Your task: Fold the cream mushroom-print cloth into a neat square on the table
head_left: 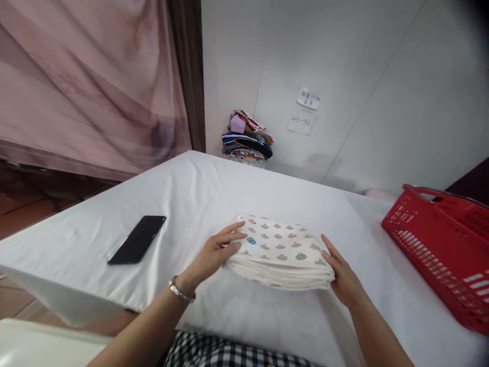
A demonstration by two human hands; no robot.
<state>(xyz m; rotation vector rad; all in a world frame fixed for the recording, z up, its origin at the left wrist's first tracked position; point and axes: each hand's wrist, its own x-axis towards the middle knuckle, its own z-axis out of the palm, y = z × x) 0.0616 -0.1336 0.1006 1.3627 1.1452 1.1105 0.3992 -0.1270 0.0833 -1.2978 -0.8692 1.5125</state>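
Observation:
A folded white cloth (280,243) lies in front of me on the white-covered table. Grey mushroom shapes are printed on it, with a few in pink, blue and green. Its many layers show along the near edge. My left hand (219,247), with a metal bracelet at the wrist, holds the cloth's left side, fingertips on the top layer. On the opposite side, my right hand (344,278) grips the right edge, its upper fingers extended along the corner. Some fingers of both hands are hidden.
A black phone (138,239) lies on the table to the left. At the right edge stands a red plastic basket (439,255). A pile of folded fabrics (248,137) sits beyond the table by the white wall, which carries two handwritten paper notes (301,122). A pink curtain (87,86) hangs at left.

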